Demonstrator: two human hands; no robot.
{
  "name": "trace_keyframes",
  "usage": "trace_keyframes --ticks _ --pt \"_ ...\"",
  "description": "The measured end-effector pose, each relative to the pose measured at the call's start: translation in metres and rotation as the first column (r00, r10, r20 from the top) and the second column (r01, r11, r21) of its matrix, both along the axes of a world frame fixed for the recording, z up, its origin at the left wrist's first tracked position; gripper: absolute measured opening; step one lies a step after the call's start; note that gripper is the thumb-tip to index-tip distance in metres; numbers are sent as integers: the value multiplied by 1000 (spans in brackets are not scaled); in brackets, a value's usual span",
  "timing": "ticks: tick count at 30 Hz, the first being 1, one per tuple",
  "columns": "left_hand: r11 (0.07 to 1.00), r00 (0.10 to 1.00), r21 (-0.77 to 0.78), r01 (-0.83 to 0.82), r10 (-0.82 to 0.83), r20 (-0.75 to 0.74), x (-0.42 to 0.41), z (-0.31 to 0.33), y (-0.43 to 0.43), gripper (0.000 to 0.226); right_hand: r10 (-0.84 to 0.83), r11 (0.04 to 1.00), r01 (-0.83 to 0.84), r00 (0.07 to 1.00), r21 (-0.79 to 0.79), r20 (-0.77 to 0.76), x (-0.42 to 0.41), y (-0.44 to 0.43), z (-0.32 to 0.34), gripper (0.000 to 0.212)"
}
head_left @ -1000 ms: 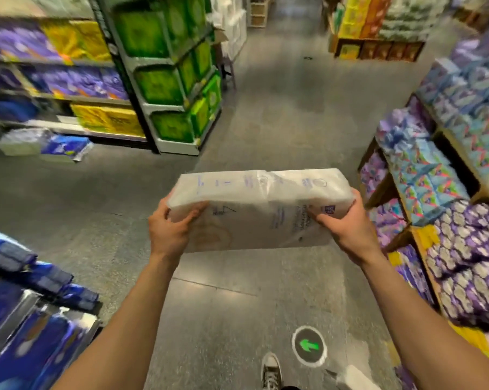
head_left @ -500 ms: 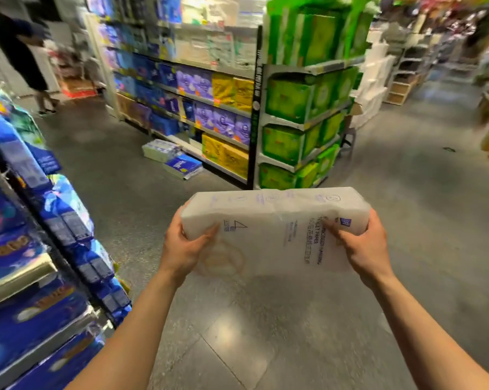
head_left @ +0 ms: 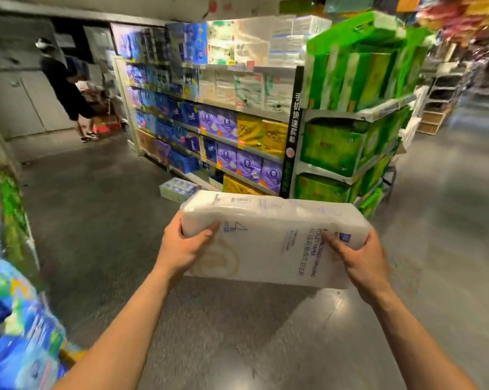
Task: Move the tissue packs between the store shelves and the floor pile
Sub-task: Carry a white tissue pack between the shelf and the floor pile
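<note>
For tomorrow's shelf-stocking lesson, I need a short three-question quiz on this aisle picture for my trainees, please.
1. True or false: the left hand and the right hand both grip the white pack.
2. Which colour are the end-shelf packs? A red, B green, C black.
3. Fill in: a pale pack lies on the ___ below the long shelves.
Key: 1 true; 2 B; 3 floor.
</note>
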State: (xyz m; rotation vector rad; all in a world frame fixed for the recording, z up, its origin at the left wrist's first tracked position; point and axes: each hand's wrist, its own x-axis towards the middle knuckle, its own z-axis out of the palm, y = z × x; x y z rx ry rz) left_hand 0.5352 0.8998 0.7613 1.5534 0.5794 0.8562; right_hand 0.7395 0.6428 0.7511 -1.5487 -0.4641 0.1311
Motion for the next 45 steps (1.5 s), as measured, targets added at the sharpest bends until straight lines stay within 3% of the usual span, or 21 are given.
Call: trace_keyframes --ticks 6,13,18,24,31,37,45 --pt "997 998 59 -49 51 -29 119 -11 133 73 45 999 -44 997 -13 66 134 135 -6 75" --pt "974 981 127 -186 191 -35 252 23 298 54 198 979 -188 972 -84 129 296 327 35 79" --pt "966 973 125 -226 230 -18 330 38 421 67 248 968 -238 953 -76 175 376 457 55 50" --pt "971 982 145 -190 190 10 438 32 597 49 188 982 -182 964 -50 190 471 616 48 57" --pt "988 999 157 -16 8 51 577 89 777 42 -6 1000 9 975 -10 222 578 765 90 71" --pt "972 996 234 33 -51 74 701 132 883 38 -67 996 81 939 -27 336 674 846 131 66" --pt "958 981 286 29 -83 177 848 177 1003 50 -47 995 81 896 -58 442 802 941 189 64"
